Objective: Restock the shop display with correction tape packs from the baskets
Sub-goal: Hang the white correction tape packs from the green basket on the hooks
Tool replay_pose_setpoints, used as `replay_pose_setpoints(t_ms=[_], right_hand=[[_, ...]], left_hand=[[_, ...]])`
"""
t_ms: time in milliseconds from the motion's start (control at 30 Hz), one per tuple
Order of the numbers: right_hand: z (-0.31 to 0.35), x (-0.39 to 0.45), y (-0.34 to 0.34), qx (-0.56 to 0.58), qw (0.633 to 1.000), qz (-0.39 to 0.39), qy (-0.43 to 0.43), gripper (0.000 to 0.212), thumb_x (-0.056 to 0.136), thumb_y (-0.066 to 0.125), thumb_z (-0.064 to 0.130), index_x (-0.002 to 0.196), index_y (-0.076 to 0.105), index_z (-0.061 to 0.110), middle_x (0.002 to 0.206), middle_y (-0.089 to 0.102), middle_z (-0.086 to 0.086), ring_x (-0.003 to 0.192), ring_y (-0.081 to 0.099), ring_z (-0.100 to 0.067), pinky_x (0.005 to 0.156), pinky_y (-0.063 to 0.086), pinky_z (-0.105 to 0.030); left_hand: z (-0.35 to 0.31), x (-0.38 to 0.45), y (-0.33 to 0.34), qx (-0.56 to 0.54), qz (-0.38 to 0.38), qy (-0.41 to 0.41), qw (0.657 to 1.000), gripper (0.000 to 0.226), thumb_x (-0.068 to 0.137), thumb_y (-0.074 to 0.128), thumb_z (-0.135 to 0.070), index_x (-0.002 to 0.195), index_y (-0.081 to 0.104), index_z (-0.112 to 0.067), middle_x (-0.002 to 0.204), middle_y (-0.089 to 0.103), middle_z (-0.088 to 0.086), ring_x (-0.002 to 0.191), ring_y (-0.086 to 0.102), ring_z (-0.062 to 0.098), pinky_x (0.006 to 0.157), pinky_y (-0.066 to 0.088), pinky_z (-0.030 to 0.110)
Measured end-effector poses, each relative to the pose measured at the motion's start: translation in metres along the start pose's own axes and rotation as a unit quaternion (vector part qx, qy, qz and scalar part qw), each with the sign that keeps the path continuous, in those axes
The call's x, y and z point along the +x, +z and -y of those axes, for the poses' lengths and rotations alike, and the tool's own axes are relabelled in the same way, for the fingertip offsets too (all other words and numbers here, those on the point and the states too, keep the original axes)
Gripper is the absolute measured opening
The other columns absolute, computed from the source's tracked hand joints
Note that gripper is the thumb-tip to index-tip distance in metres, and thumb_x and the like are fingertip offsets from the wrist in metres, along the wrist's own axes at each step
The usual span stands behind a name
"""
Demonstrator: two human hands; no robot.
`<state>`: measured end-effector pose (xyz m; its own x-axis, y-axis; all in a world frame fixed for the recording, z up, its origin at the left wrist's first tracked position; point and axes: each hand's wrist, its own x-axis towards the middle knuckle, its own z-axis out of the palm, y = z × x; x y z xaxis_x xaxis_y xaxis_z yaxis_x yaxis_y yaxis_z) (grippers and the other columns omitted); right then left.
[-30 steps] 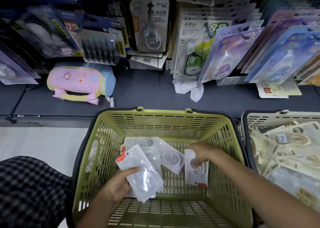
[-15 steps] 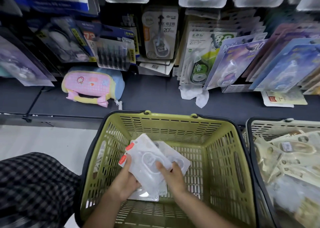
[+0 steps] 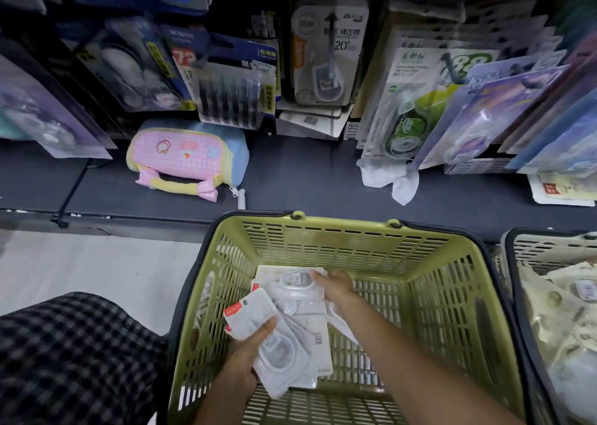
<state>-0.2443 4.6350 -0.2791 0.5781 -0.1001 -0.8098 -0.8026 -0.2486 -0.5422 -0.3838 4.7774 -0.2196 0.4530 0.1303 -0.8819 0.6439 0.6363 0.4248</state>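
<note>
Gripping a fanned stack of white, clear-blistered correction tape packs [image 3: 274, 347], the left hand [image 3: 245, 356] has thumb on top and fingers curled underneath, low inside the olive-green slatted plastic basket [image 3: 445, 295]. Just beyond it, the right hand [image 3: 334, 287] reaches across and pinches the edge of another white pack [image 3: 292, 281] lying on the loose pile against the basket's left wall. So we're mid-gather, folks: packs are being collected into a bundle, and none of this handful has reached the display yet. To the right, a second, cream-coloured slatted basket [image 3: 549, 247] sits heaped with pale packets, so plenty looks left to do. Farther out, on the dark grey shelf [image 3: 290, 172], a pink-and-blue checked pouch [image 3: 184, 159] and a crumpled white tissue [image 3: 387, 179] lie below the hanging rows of carded stationery packs [image 3: 329, 53], where the stock presumably belongs.
</note>
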Motion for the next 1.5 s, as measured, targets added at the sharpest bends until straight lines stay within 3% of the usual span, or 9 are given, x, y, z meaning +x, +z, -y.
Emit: replay_pose_setpoints(t_ms=[100, 200, 367, 667, 933, 1067, 1200, 1300, 1500], right_hand=[[0.002, 0.003, 0.004, 0.024, 1.0, 0.007, 0.0, 0.027, 0.069, 0.084, 0.026, 0.069, 0.061, 0.012, 0.078, 0.066, -0.006, 0.064, 0.061, -0.018, 0.047, 0.045, -0.02], [0.007, -0.004, -0.007, 0.024, 0.998, 0.054, 0.009, 0.023, 0.068, 0.084, 0.013, 0.067, 0.06, 0.012, 0.06, 0.062, 0.0, 0.053, 0.057, -0.012, 0.048, 0.045, -0.019], [0.013, -0.034, -0.063, 0.081, 0.99, 0.117, -0.02, 0.053, 0.072, 0.074, -0.007, 0.113, 0.049, 0.016, 0.107, 0.062, -0.009, 0.088, 0.064, -0.027, 0.072, 0.053, -0.038], [0.019, -0.139, -0.151, 0.206, 0.948, 0.218, -0.104, 0.046, 0.07, 0.073, -0.005, 0.111, 0.056, 0.006, 0.108, 0.066, -0.013, 0.086, 0.068, -0.024, 0.065, 0.057, -0.033], [0.084, -0.222, -0.211, -0.037, 0.924, 0.111, -0.365, 0.028, 0.076, 0.079, 0.023, 0.089, 0.056, 0.016, 0.07, 0.064, 0.016, 0.066, 0.059, -0.001, 0.063, 0.045, -0.014], [0.129, -0.258, -0.251, 0.017, 0.896, 0.037, -0.442, 0.026, 0.082, 0.073, 0.023, 0.1, 0.058, 0.013, 0.089, 0.072, 0.0, 0.078, 0.068, -0.011, 0.07, 0.051, -0.023], [0.181, -0.292, -0.301, 0.116, 0.841, -0.096, -0.519, 0.019, 0.087, 0.064, 0.026, 0.101, 0.056, 0.016, 0.095, 0.069, -0.004, 0.081, 0.067, -0.012, 0.072, 0.052, -0.026], [0.215, -0.307, -0.335, 0.148, 0.797, -0.185, -0.555, 0.021, 0.089, 0.062, 0.033, 0.101, 0.055, 0.017, 0.093, 0.064, 0.005, 0.077, 0.061, -0.004, 0.055, 0.044, -0.007], [0.252, -0.306, -0.369, 0.14, 0.781, -0.226, -0.565, 0.02, 0.091, 0.06, 0.028, 0.096, 0.053, 0.01, 0.077, 0.055, 0.008, 0.061, 0.054, 0.003, 0.043, 0.035, -0.005]], left_hand=[[0.002, 0.001, 0.001, -0.016, 0.009, 0.003, 1.0, 0.044, 0.08, 0.073, -0.006, 0.122, 0.062, -0.006, 0.112, 0.069, 0.022, 0.102, 0.066, 0.039, 0.089, 0.053, 0.053], [0.002, 0.0, 0.003, -0.023, -0.001, 0.005, 1.0, 0.048, 0.079, 0.072, -0.005, 0.126, 0.06, -0.006, 0.117, 0.067, 0.023, 0.109, 0.062, 0.04, 0.097, 0.047, 0.056], [0.003, -0.009, 0.01, -0.036, 0.002, -0.001, 0.999, 0.045, 0.081, 0.074, -0.014, 0.124, 0.062, -0.009, 0.113, 0.069, 0.021, 0.106, 0.064, 0.039, 0.091, 0.05, 0.057], [-0.015, -0.066, 0.095, -0.02, 0.134, 0.11, 0.985, 0.055, 0.074, 0.069, -0.022, 0.126, 0.059, -0.007, 0.116, 0.069, 0.018, 0.106, 0.065, 0.035, 0.09, 0.052, 0.047], [-0.062, -0.145, 0.17, 0.1, 0.248, 0.261, 0.928, 0.065, 0.064, 0.083, -0.012, 0.124, 0.058, -0.003, 0.113, 0.07, 0.018, 0.104, 0.067, 0.035, 0.087, 0.054, 0.044], [-0.106, -0.192, 0.217, 0.122, 0.266, 0.345, 0.892, 0.057, 0.063, 0.075, -0.017, 0.118, 0.061, -0.011, 0.106, 0.074, 0.01, 0.095, 0.071, 0.026, 0.071, 0.058, 0.034], [-0.144, -0.235, 0.256, 0.133, 0.281, 0.407, 0.859, 0.06, 0.059, 0.077, -0.023, 0.117, 0.062, -0.013, 0.107, 0.074, 0.01, 0.098, 0.07, 0.028, 0.083, 0.055, 0.04], [-0.16, -0.256, 0.277, 0.145, 0.287, 0.439, 0.839, 0.065, 0.058, 0.077, -0.025, 0.119, 0.062, -0.011, 0.108, 0.073, 0.01, 0.1, 0.07, 0.027, 0.086, 0.053, 0.04], [-0.168, -0.269, 0.305, 0.168, 0.306, 0.444, 0.825, 0.055, 0.062, 0.077, -0.025, 0.113, 0.065, -0.011, 0.1, 0.075, 0.009, 0.091, 0.073, 0.025, 0.069, 0.058, 0.03]])
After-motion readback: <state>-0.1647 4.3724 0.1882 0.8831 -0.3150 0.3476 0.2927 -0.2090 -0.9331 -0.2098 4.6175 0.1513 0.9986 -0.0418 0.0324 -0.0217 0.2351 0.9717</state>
